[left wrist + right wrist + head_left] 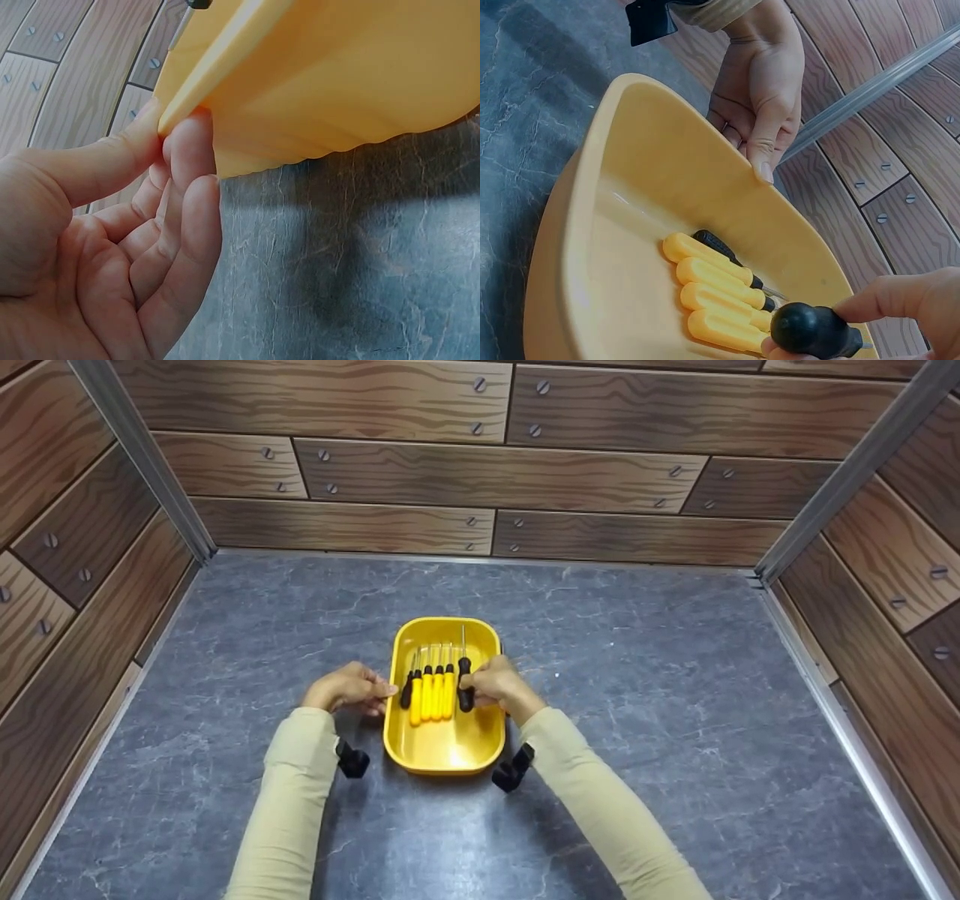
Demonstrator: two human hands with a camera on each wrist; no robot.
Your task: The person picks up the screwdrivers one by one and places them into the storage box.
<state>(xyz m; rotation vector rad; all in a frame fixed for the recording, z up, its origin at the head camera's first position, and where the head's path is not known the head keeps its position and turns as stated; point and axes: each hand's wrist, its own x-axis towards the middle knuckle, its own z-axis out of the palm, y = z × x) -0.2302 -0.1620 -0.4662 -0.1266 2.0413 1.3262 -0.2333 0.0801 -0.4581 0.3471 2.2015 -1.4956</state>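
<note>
My left hand (pixel 351 688) pinches the left rim of a yellow plastic tray (pixel 446 750) between thumb and fingers, as the left wrist view shows up close. Over the tray's right side, my right hand (pixel 499 684) grips a black-handled screwdriver (pixel 466 702) by its handle, its shaft pointing away from me. Inside the tray, several yellow-handled screwdrivers (pixel 427 697) lie side by side, shafts also pointing away. A smaller black-handled screwdriver (pixel 406 694) lies left of them, along the wall. In the right wrist view the held black handle (pixel 810 330) appears end-on, nearer the camera than the yellow handles.
The tray rests on a grey marbled table (pixel 637 660). Wood-patterned panels (pixel 420 472) enclose the back and both sides, with metal strips along the corners. Black camera mounts (pixel 512 769) hang at both wrists beside the tray's near end.
</note>
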